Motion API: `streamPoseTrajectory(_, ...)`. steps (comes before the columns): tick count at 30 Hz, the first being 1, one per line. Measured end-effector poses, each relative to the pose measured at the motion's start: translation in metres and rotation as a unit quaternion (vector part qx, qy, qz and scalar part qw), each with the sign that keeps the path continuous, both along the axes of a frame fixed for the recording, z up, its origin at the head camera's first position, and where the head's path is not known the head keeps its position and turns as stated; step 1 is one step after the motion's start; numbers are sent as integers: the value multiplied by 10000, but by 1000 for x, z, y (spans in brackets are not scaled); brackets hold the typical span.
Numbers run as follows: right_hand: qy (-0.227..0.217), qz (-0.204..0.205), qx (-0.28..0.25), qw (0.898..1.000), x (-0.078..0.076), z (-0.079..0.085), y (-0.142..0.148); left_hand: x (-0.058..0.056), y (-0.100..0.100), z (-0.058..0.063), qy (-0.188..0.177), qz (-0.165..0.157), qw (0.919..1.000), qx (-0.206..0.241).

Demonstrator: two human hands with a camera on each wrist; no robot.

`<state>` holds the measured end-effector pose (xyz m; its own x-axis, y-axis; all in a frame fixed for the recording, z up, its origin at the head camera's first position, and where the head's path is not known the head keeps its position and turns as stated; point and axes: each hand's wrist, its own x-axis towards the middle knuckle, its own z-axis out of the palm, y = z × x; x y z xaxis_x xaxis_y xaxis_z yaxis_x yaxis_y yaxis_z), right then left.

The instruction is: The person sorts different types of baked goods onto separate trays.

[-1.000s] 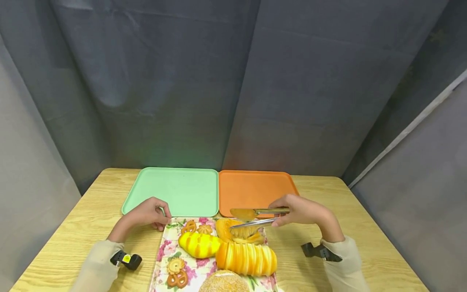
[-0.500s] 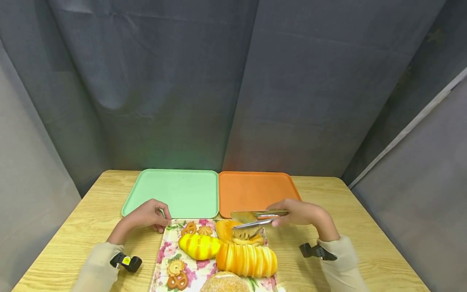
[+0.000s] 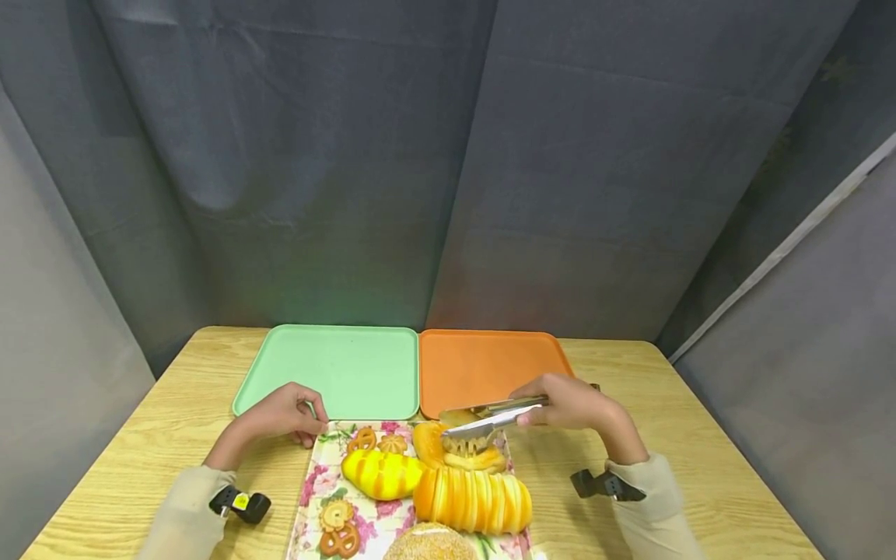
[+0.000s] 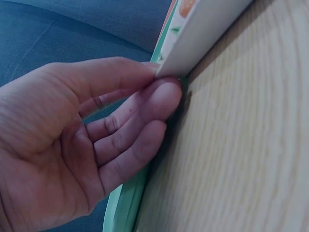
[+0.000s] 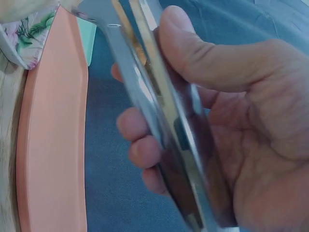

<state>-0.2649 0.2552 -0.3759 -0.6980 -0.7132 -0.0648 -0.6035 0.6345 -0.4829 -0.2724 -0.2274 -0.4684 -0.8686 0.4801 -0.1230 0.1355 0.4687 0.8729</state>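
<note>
In the head view my left hand (image 3: 290, 412) is at the back left corner of a floral tray (image 3: 308, 509). The left wrist view shows my thumb and forefinger pinching that tray's pale edge (image 4: 193, 46), the other fingers loosely bent below. My right hand (image 3: 570, 403) grips metal tongs (image 3: 490, 421), thumb on one arm and fingers round the other. The tongs slant down to the left, their scalloped ends over a golden bread piece (image 3: 479, 460) at the tray's back right. Their arms stand slightly apart in the right wrist view, and their ends partly hide the bread.
A long sliced loaf (image 3: 472, 499), a yellow striped bun (image 3: 381, 474), a round crumbed bun (image 3: 430, 543) and several cookies and pretzels (image 3: 341, 538) share the floral tray. Behind it, a green tray (image 3: 343, 373) and an orange tray (image 3: 493, 365) lie side by side on the wooden table (image 3: 707, 482).
The tongs have tilted downward at the ends and drawn closer together over the bread. The left hand has stayed at the tray's corner.
</note>
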Motion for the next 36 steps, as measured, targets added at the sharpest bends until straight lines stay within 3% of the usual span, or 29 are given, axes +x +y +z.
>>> streamPoseTrajectory(7, 589, -699, 228, 9956, 4, 4, -3, 0, -1, -2, -7, -31, 10000, 43)
streamPoseTrajectory(14, 1109, -1054, 193, 9880, 11, 11, -1, 1, -3, -2, 2, -43, 10000, 59)
streamPoseTrajectory(20, 1305, -1262, 19, 9834, 17, 18, 2, 1, -2, -2, 25, -75, 9999, 73)
streamPoseTrajectory(36, 2203, -2251, -197, 9489, 19, 28, 20, 2, -3, -1, 89, -106, 9999, 48)
